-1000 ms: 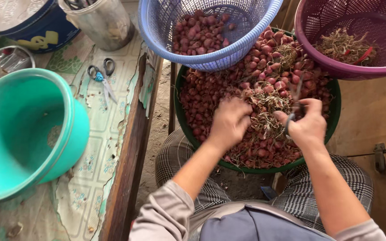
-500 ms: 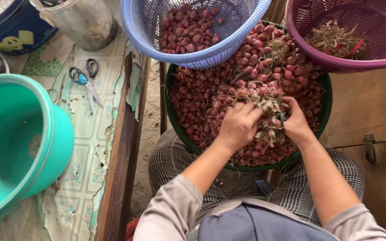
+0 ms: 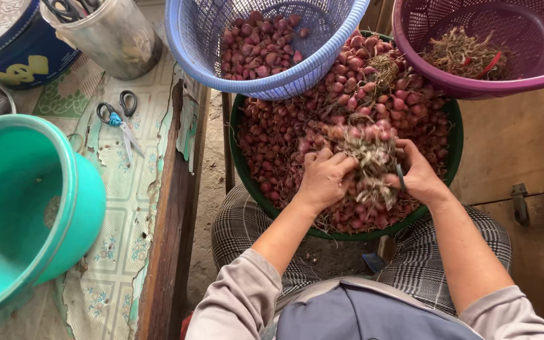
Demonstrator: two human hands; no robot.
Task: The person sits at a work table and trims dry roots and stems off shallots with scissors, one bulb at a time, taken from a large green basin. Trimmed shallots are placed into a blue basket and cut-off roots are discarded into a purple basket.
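Note:
A green basin [image 3: 242, 165] full of small red shallots [image 3: 278, 135] rests on my lap. My left hand [image 3: 323, 179] grips a bunch of shallots with dry roots and stems [image 3: 368, 154] over the basin's middle. On the other side of the same bunch my right hand [image 3: 418, 177] is closed around a small dark-handled tool [image 3: 400, 178], its blade hidden in the roots. A blue basket [image 3: 187, 47] holding trimmed shallots overlaps the basin's far left rim. At the far right, a purple basket [image 3: 410, 53] holds cut roots and stems.
On the left a wooden table edge [image 3: 165, 252] carries a worn patterned cloth, a teal bucket [image 3: 64, 220], scissors [image 3: 119, 123], a clear jar [image 3: 111, 38] and a dark blue tub [image 3: 14, 53]. A wooden panel with a metal latch [image 3: 521, 201] stands at right.
Both hands have shifted slightly down and closed in on the bunch. The view has drifted, so the bucket and scissors sit further left.

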